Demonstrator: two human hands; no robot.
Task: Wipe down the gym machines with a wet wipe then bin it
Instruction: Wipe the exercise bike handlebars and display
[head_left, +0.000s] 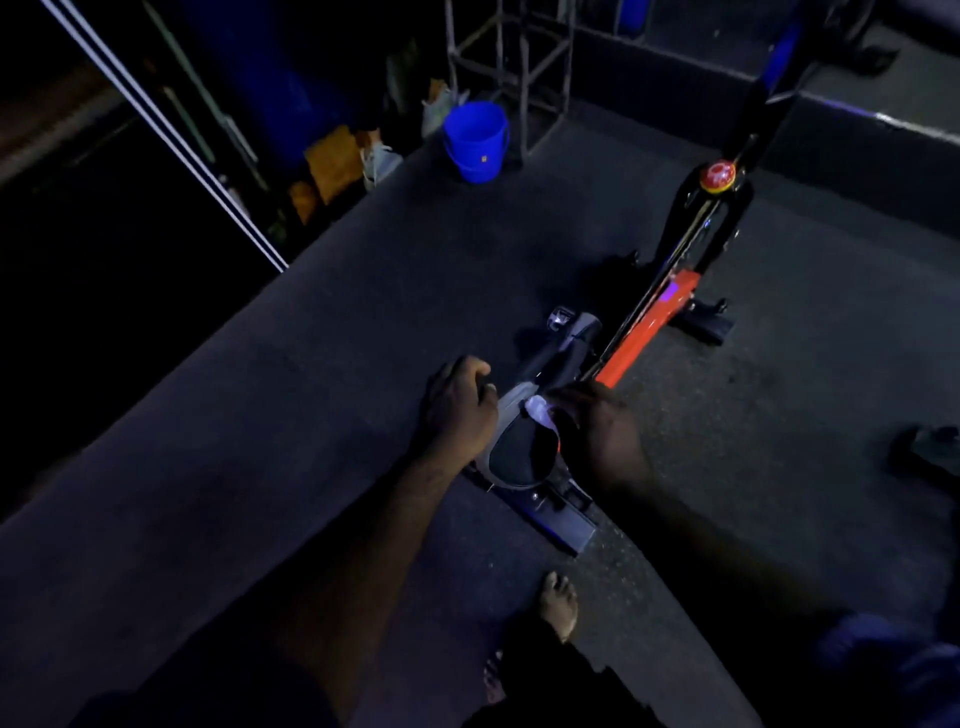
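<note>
View: the head camera looks down on a dim gym floor, and the picture is dark and a little blurred.
Machine: an exercise bike with a black and orange metal frame (641, 330) stands on the dark rubber floor (337, 374), right of the middle.
Saddle: the black and grey padded saddle (519, 454) of the bike is at the middle, between the two hands.
Wipe: the white crumpled wet wipe (539, 412) lies on the narrow front part of the saddle, under the right hand.
Right hand: the right hand (597, 431) is on the right side of the saddle, its fingers closed on the wipe and pressing it to the saddle.
Left hand: the left hand (457, 410) is against the left edge of the saddle with curled fingers; I cannot tell if they really grip the edge.
Hands together: they are apart, one on each side of the saddle.
Knob: a round red knob (717, 175) sits on the frame, further from the camera.
Bucket: a blue plastic bucket (475, 140) stands far behind the bike, beside a grey metal rack (524, 67).
Foot: a bare foot (558, 603) is on the floor near the rear base of the bike.
</note>
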